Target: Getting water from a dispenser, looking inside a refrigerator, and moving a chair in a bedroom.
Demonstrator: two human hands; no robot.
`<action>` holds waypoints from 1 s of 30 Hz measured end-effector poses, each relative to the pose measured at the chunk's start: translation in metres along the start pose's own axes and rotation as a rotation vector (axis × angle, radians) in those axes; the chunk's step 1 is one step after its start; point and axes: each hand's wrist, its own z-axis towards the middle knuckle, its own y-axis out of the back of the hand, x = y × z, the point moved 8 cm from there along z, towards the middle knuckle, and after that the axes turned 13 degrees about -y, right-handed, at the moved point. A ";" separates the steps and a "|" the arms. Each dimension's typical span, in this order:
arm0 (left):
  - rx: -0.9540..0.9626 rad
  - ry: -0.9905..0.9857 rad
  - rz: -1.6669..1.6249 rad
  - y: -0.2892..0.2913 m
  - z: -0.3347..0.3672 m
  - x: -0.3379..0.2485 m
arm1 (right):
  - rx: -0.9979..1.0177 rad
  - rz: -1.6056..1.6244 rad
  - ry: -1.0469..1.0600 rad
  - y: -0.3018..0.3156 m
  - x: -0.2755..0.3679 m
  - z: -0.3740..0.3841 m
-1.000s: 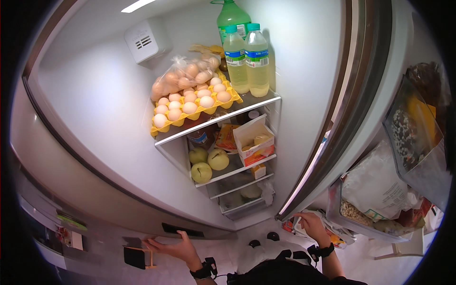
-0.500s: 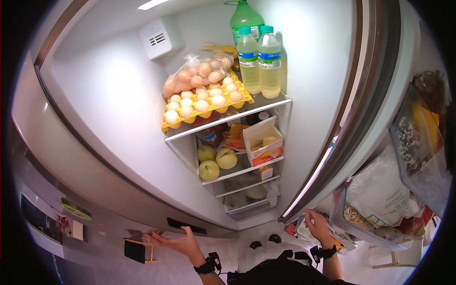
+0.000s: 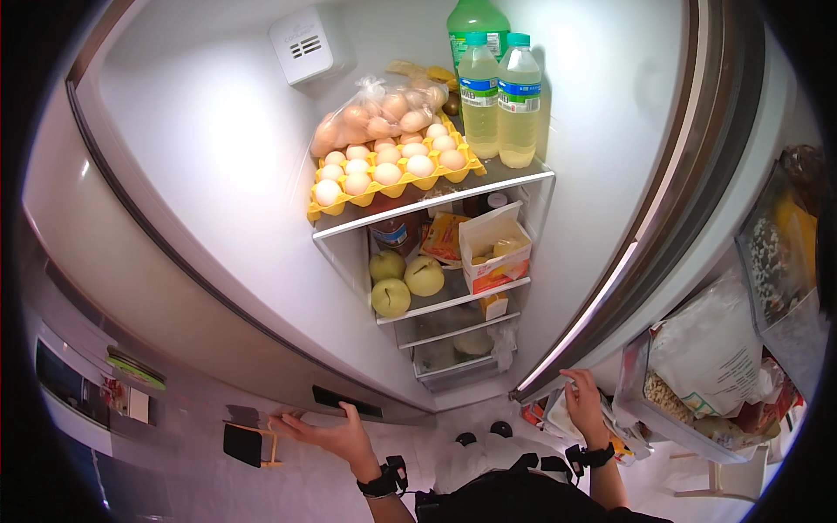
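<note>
Your left hand point(image 3: 327, 433) lies flat against the closed left door point(image 3: 131, 288) of the fridge, fingers point(image 3: 292, 423) spread and holding nothing, just below a dark slot point(image 3: 346, 402) in that door. A small black box with a yellow frame point(image 3: 248, 443) hangs on the door just left of the hand.

Your right hand point(image 3: 582, 405) is at the lower edge of the open right door point(image 3: 689, 192), fingers point(image 3: 571, 376) curled against the edge; you cannot tell from this view how firmly they grip. Beside that hand the door bins point(image 3: 741, 383) hold bags and packets.

The fridge point(image 3: 227, 148) stands open between your hands, lit inside. On the top shelf point(image 3: 514, 179) sits a yellow tray point(image 3: 392, 185) of eggs point(image 3: 388, 166), with a clear bag point(image 3: 370, 118) of more eggs lying on its back part. Right of the tray stand 2 pale bottles point(image 3: 499, 96) side by side, touching or nearly so, with a green bottle point(image 3: 475, 22) behind them. A white vent box point(image 3: 301, 45) sits on the back wall.

On the shelf below lie 3 green apples point(image 3: 405, 279) close together, and right of them an open carton point(image 3: 495, 248). A jar point(image 3: 392, 234) and a yellow packet point(image 3: 445, 237) stand behind the apples. The drawers point(image 3: 458, 349) lie lowest, their contents too blurred to tell.
</note>
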 end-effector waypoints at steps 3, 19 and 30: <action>-0.004 -0.038 0.022 -0.001 0.003 -0.005 | 0.005 -0.032 -0.002 -0.002 -0.006 0.005; 0.041 -0.100 0.115 0.001 0.000 -0.007 | 0.078 -0.092 -0.112 0.000 -0.017 -0.013; 0.055 -0.053 0.074 -0.003 0.006 -0.016 | 0.119 -0.109 -0.177 -0.005 -0.016 -0.006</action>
